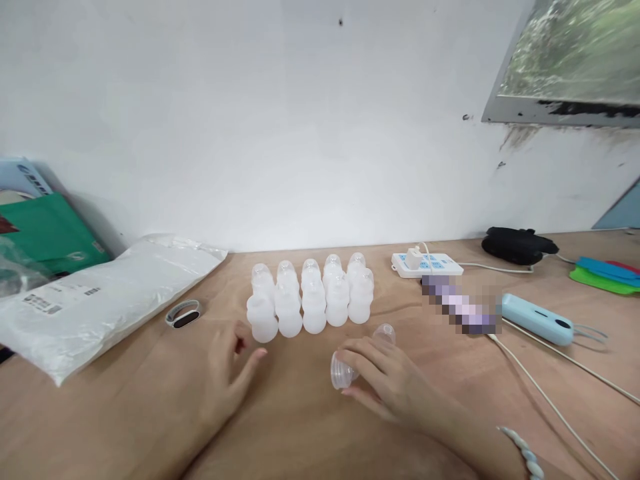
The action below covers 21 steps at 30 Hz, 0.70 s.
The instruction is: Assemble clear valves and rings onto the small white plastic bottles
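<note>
Two rows of small milky white bottles (314, 313) stand upright at the table's middle. Clear dome caps (311, 267) top most of them, and the front-left bottle (263, 321) looks uncapped. Just in front of that bottle is my left hand (233, 373), slightly blurred, its thumb stretched away from curled fingers and nothing seen in it. My right hand (383, 377) has its fingers and thumb around a clear plastic cap (341, 371), ridged at the rim, perhaps several nested together. Another clear cap (385, 333) lies just beyond my right knuckles, partly hidden.
A white plastic mailer bag (115, 287) and a fitness band (183, 314) lie at left, near a green folder (50, 227). On the right are a power strip (427, 265), a light blue device (537, 319), a black pouch (519, 245), a pixelated item (460, 307) and white cables (550, 400).
</note>
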{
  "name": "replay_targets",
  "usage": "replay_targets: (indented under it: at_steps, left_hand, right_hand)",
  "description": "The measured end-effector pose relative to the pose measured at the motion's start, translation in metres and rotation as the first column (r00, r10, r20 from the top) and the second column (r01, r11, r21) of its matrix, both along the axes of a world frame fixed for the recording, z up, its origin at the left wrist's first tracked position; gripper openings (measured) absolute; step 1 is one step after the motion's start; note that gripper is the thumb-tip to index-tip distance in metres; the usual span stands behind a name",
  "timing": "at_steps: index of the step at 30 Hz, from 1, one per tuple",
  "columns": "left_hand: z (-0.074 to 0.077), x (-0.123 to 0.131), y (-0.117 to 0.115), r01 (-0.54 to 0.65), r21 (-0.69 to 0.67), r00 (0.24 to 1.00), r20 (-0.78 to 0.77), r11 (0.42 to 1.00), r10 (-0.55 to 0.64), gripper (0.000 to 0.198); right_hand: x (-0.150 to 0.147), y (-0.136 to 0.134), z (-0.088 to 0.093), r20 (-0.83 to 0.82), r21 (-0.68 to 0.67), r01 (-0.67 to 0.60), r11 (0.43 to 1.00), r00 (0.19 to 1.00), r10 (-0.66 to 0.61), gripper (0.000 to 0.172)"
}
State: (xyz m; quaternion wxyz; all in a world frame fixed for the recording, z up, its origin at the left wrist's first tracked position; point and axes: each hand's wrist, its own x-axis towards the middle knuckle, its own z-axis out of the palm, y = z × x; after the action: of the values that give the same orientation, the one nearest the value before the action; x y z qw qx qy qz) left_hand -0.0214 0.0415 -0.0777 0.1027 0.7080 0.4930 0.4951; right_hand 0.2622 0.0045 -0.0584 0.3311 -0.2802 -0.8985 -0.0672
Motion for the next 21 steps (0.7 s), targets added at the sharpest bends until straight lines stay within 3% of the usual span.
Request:
replay_targets:
  at_steps: [2, 4, 7, 10, 17, 19, 21]
  left_hand:
    - [-0.002, 0.020, -0.017, 0.212, -0.164, 0.977, 0.056, 0.963, -0.206, 0.023]
    - [-0.004, 0.043, -0.031, 0.441, -0.353, 0.896, 0.229, 0.825, -0.381, 0.023]
    - [-0.008, 0.070, -0.042, 0.625, -0.431, 0.766, 0.498, 0.651, -0.406, 0.037]
    - [-0.013, 0.079, -0.043, 0.691, -0.441, 0.689, 0.641, 0.573, -0.337, 0.039]
    - [-0.014, 0.076, -0.042, 0.705, -0.480, 0.640, 0.747, 0.521, -0.178, 0.032]
    - [-0.010, 0.075, -0.044, 0.719, -0.502, 0.631, 0.762, 0.480, -0.146, 0.028]
    - [-0.008, 0.074, -0.045, 0.719, -0.529, 0.637, 0.761, 0.450, -0.124, 0.024]
  right_hand:
    - [-0.004, -0.003, -0.002, -0.055, -0.087, -0.026, 0.996, 0.998, 0.021, 0.014]
    - [-0.006, -0.005, -0.004, -0.082, -0.132, -0.051, 0.990, 0.996, 0.041, 0.012]
    - [-0.009, -0.008, -0.006, -0.086, -0.147, -0.082, 0.986, 0.994, 0.070, 0.017]
    - [-0.011, -0.009, -0.008, -0.102, -0.137, -0.091, 0.986, 0.992, 0.078, 0.020]
    - [-0.016, -0.010, -0.018, -0.135, -0.035, -0.112, 0.993, 0.985, 0.106, 0.015]
    - [-0.016, -0.012, -0.017, -0.125, -0.129, -0.109, 0.986, 0.988, 0.093, 0.014]
    - [-0.016, -0.014, -0.015, -0.136, -0.287, -0.097, 0.953, 0.989, 0.060, 0.024]
